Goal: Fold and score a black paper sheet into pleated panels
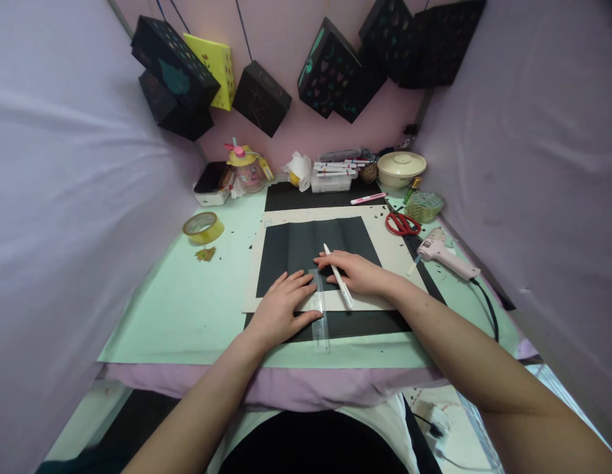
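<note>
A creased sheet of black paper (281,247) lies on a white board (399,257). My left hand (286,306) rests flat with its fingers spread over the paper's lower edge, its thumb and fingertips touching a clear ruler (320,329). The ruler runs from the black paper past the board's front edge. In my right hand (358,271), just right of the ruler, a slim white pen (343,289) is held between the fingers. The pen slants across the hand, and I cannot tell whether its tip touches the paper.
Yellow tape (203,228) lies on the left. Red-handled scissors (403,224), a corded glue gun (447,257) and a green tape roll (424,207) lie on the right. Behind stand a jug (247,172), a box of markers (331,179) and a lidded bowl (401,169). Black boxes (262,99) hang above.
</note>
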A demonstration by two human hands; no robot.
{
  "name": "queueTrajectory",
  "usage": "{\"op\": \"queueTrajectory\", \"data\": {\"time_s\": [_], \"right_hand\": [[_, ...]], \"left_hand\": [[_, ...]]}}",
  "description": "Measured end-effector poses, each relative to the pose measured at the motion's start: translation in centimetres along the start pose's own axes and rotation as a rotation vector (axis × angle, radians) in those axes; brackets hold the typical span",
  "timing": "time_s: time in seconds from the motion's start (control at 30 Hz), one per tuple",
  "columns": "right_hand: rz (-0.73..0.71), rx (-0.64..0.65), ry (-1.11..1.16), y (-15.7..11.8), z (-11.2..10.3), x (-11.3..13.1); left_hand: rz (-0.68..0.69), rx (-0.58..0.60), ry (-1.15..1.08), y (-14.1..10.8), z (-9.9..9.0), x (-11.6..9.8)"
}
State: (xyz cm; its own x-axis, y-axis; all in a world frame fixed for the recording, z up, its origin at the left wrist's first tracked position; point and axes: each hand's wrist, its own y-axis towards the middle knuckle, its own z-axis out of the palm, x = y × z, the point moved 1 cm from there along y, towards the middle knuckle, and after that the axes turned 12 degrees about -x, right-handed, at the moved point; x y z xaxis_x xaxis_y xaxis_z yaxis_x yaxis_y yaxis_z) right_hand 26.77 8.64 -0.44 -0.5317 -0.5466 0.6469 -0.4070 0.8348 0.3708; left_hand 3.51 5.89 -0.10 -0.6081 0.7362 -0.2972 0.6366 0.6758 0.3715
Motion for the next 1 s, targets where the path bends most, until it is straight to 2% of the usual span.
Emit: {"op": "queueTrajectory", "data": {"time_s": [0.7,0.8,0.93,1.0], "right_hand": [[-0.008,0.000,0.011,0.1,0.1,-0.1],[-0.013,-0.106,0.044,0.0,-0.1,0.1],[0.107,-0.359,0.139,0.0,-1.2,1.3],[0.159,-0.436,0.155,0.3,-1.8,1.9]], "left_hand": [[-0.014,0.064,0.003,0.3,-0.4,-0.4],[-0.008,0.058,-0.001,0.3,-0.4,-0.4],[-0.001,0.062,0.000,0.3,-0.4,-0.3],[-0.006,0.064,-0.007,0.3,-0.5,-0.4]]}}
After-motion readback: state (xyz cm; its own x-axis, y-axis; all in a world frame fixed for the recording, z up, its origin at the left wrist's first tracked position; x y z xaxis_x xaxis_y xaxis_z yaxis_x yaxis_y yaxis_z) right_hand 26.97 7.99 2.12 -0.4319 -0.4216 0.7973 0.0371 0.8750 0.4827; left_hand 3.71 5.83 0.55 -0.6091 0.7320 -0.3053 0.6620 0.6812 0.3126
